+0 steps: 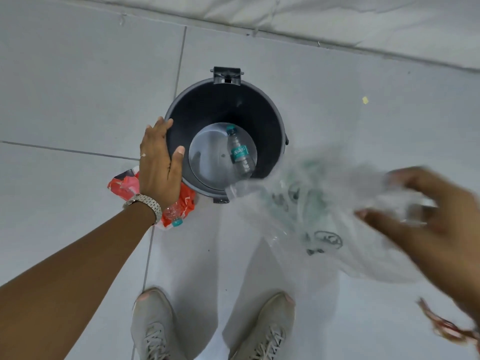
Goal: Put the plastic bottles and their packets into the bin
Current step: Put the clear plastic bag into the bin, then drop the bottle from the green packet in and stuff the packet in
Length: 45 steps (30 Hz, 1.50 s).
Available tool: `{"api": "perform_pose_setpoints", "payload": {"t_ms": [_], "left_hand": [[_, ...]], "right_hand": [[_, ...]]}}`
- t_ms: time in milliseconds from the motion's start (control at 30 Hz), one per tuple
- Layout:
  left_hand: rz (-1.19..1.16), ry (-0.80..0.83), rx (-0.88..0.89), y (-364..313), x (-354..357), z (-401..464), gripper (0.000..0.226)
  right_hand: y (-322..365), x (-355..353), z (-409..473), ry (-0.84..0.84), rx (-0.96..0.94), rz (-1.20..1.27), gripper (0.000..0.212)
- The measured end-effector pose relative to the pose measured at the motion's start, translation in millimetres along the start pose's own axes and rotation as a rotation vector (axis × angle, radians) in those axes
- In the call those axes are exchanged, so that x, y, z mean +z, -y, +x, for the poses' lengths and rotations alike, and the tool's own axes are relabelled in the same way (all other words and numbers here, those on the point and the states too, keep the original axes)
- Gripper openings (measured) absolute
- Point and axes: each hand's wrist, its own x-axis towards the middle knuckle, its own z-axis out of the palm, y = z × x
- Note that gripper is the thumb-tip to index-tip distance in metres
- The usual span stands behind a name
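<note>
A dark round bin point(262, 110) stands on the tiled floor with one clear plastic bottle point(239, 152) lying on its bottom. My left hand point(159, 162) grips the bin's left rim, thumb inside. My right hand point(426, 222), blurred by motion, holds a clear plastic packet point(306, 216) with green print, and the packet's end hangs over the bin's near right rim. A red and white packet point(124, 185) lies on the floor left of the bin, under my left wrist, and a crushed bottle with a teal cap point(174, 216) rests on it.
My two light shoes point(153, 326) stand on the floor just below the bin. A white mattress or bedding edge point(337, 19) runs along the top. A small yellow scrap point(365, 100) lies on the tiles to the right of the bin.
</note>
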Motion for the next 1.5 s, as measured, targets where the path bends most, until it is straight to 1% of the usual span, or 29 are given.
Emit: {"api": "perform_pose_setpoints", "payload": {"t_ms": [67,100,133,233,267,333,400,433,467,500,600,633,667,700,733,800,867,900,933,967,1000,1067,1133,1167,1200,1267,1367,1433,1500], "left_hand": [[0.001,0.004,-0.016,-4,-2,-1,0.053],[0.0,0.004,-0.028,-6,-3,-1,0.053],[0.0,0.006,-0.039,-7,-4,-1,0.053],[0.003,0.002,-0.026,-8,-6,0,0.052],[0.007,-0.001,-0.022,-7,-5,0,0.053],[0.004,-0.003,-0.04,-8,-4,-1,0.053],[-0.008,-0.007,-0.045,-11,-4,-2,0.053],[-0.015,-0.011,-0.041,-10,-3,-2,0.052],[-0.018,-0.012,-0.035,-9,-2,-2,0.052],[-0.02,-0.013,-0.03,-8,-2,-2,0.052],[-0.022,-0.007,-0.034,-5,-1,-1,0.052],[-0.022,-0.007,-0.037,-4,0,0,0.052],[-0.022,-0.008,-0.036,-5,0,0,0.052],[-0.025,-0.009,-0.034,-5,0,0,0.052],[-0.03,-0.009,-0.032,-5,1,0,0.052],[-0.033,-0.014,-0.035,-6,1,0,0.052],[-0.033,-0.021,-0.034,-5,1,0,0.052],[-0.033,-0.023,-0.027,-4,2,1,0.052],[-0.031,-0.027,-0.018,-3,2,1,0.052],[-0.026,-0.034,-0.013,-2,2,2,0.052],[-0.021,-0.046,-0.014,-1,2,2,0.051],[-0.014,-0.076,-0.026,-2,1,2,0.05],[0.003,-0.093,-0.033,-3,-1,3,0.048],[0.022,-0.098,-0.029,-3,-2,3,0.047],[0.042,-0.097,-0.023,-3,-2,4,0.048],[0.081,-0.086,-0.02,0,-2,5,0.049],[0.111,-0.071,-0.033,2,0,4,0.05],[0.112,-0.064,-0.043,3,0,3,0.05],[0.104,-0.059,-0.058,2,0,3,0.051]], "right_hand": [[24,-18,8,-0.131,0.021,0.245,0.052],[32,-16,16,-0.2,-0.006,0.295,0.052],[35,-7,27,-0.256,-0.036,0.295,0.048],[47,43,70,-0.42,-0.123,0.142,0.047],[52,64,83,-0.462,-0.117,0.115,0.048],[62,104,104,-0.506,-0.082,0.006,0.052],[67,142,117,-0.539,-0.131,-0.17,0.053],[67,160,123,-0.517,-0.165,-0.239,0.051],[65,179,129,-0.461,-0.19,-0.322,0.048],[61,197,133,-0.372,-0.207,-0.408,0.046],[40,241,141,-0.017,-0.225,-0.65,0.058],[35,246,141,0.073,-0.238,-0.732,0.06],[32,242,140,0.103,-0.262,-0.777,0.06],[31,233,140,0.064,-0.297,-0.77,0.059],[32,217,138,-0.015,-0.329,-0.702,0.056],[27,183,136,-0.188,-0.315,-0.427,0.045],[-2,150,137,-0.361,-0.18,-0.055,0.03],[-21,139,137,-0.449,-0.076,0.097,0.024],[-44,133,138,-0.497,0.052,0.177,0.022],[-63,133,139,-0.479,0.183,0.193,0.021],[-85,140,141,-0.401,0.295,0.162,0.021],[-119,162,141,-0.146,0.416,0.075,0.024],[-142,189,140,0.113,0.434,-0.058,0.043],[-149,202,140,0.207,0.427,-0.148,0.05],[-153,214,139,0.266,0.408,-0.213,0.052],[-152,233,134,0.273,0.387,-0.267,0.049],[-145,250,123,0.163,0.402,-0.199,0.044],[-139,248,119,0.048,0.405,-0.11,0.042],[-119,229,111,-0.137,0.403,0.055,0.041]]}}
